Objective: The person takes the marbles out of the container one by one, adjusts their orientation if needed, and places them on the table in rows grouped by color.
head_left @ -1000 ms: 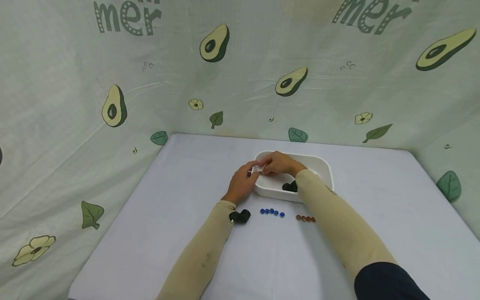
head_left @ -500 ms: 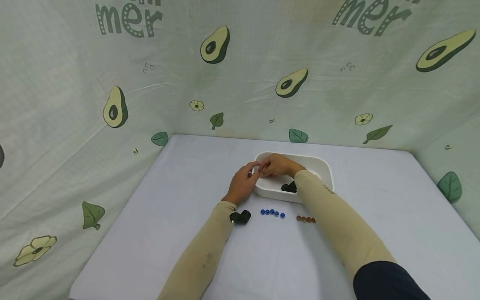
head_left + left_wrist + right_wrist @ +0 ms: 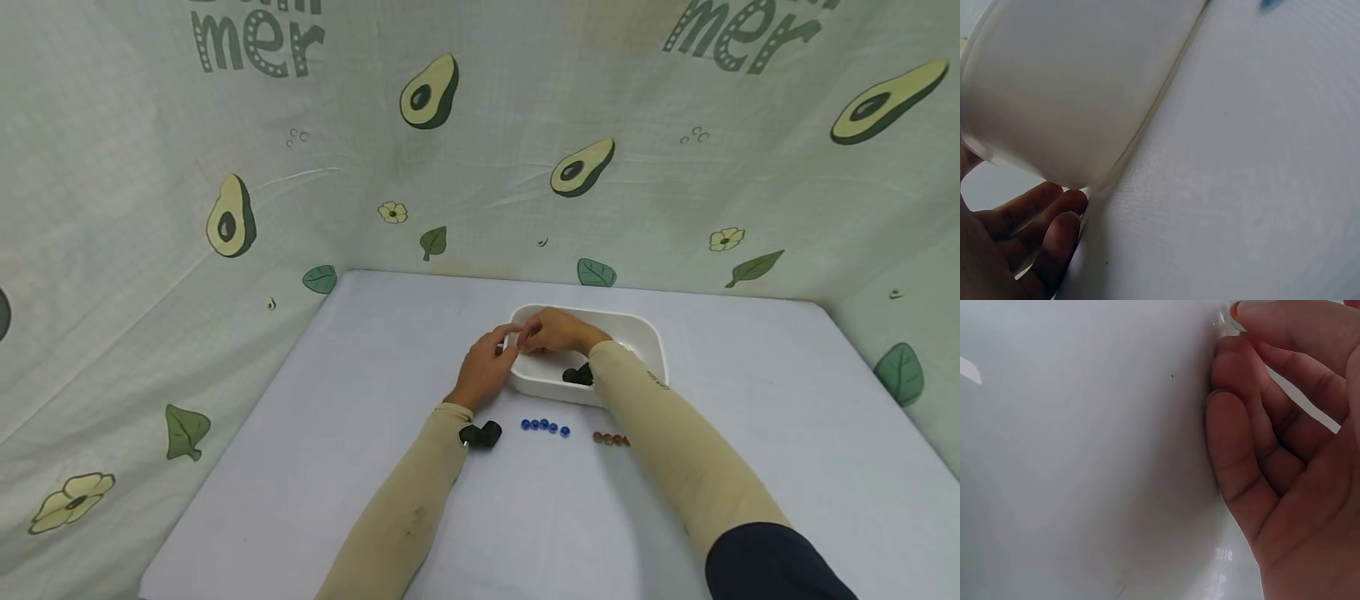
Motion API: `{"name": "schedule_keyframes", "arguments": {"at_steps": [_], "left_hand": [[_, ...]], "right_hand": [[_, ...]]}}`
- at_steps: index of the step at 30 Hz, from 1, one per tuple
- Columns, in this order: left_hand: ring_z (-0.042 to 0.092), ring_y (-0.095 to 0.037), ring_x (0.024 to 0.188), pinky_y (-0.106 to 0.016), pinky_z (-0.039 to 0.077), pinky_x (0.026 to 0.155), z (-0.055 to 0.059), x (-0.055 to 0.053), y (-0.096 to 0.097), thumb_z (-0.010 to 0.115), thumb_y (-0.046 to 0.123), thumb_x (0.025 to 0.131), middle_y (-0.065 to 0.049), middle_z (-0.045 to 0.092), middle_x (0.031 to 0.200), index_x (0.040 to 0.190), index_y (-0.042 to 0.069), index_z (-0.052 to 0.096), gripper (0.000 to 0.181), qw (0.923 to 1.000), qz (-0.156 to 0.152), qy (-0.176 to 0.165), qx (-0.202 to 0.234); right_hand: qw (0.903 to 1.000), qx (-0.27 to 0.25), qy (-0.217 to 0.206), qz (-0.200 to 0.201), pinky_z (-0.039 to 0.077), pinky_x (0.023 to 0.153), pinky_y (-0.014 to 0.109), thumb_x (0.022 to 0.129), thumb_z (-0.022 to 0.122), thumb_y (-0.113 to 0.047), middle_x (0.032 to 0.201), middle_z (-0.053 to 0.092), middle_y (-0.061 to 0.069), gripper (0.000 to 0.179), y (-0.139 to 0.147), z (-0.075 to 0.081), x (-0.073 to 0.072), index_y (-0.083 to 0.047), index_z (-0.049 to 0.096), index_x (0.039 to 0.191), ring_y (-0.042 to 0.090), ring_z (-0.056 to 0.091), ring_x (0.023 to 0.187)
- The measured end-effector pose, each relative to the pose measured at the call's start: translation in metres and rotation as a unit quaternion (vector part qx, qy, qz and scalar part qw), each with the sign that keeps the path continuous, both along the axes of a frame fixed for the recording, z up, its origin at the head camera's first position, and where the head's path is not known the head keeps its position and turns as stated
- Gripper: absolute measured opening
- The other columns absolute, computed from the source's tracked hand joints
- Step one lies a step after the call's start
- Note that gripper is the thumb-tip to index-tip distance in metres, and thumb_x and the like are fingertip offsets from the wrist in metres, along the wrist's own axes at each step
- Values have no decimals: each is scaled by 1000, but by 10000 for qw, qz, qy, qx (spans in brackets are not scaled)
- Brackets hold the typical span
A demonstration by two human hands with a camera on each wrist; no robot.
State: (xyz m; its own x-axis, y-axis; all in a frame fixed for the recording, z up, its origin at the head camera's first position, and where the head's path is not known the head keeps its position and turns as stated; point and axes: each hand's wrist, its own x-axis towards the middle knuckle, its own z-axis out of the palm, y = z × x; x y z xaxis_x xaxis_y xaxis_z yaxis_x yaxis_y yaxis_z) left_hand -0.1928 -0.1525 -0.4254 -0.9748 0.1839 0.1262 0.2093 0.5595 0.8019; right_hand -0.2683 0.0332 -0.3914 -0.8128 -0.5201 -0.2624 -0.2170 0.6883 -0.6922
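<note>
At its left end the white plastic tray (image 3: 551,388) is held by my left hand (image 3: 482,371), thumb and forefinger at the rim. In the left wrist view, other fingers (image 3: 1060,240) of that hand curl against the foot of the tray's outer wall. Inside the tray, near that same end, is my right hand (image 3: 558,331). Its thumb and forefinger pinch a small marble (image 3: 1235,311), of which an orange and whitish edge shows in the right wrist view; the rest is covered. The right hand's other fingers lie curled along the tray's inner wall.
In front of the tray, a row of several blue marbles (image 3: 544,424) lies on the white table (image 3: 360,350). To their right sit several brown marbles (image 3: 608,438), partly behind the right sleeve (image 3: 675,442). A patterned cloth (image 3: 495,167) hangs behind the table.
Both hands stay at the tray's left end. A small spot visible near the right fingertips a second ago is now covered by them.
</note>
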Motion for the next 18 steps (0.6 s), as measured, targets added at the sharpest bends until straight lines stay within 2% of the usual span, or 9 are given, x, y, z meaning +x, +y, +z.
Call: {"name": "schedule_keyframes", "arguments": {"at_steps": [6,18], "left_hand": [[59,-18,106,-42,48,91,-1,-1,0,49,32,98,-4,62,125,140,26,57,43,10000,15,-19,38],[59,-19,105,-43,47,91,2,0,1,49,30,96,-5,62,121,139,24,58,44,9999,92,-39,-18]], "right_hand": [[9998,-104,-157,-33,52,75,32,92,69,-17,91,67,5,12,2,0,-3,-8,74,98,20,61,83],[9948,-725,-642,-315,56,78,36,91,69,-12,91,71,12,14,7,8,-2,0,68,99,24,69,86]]}}
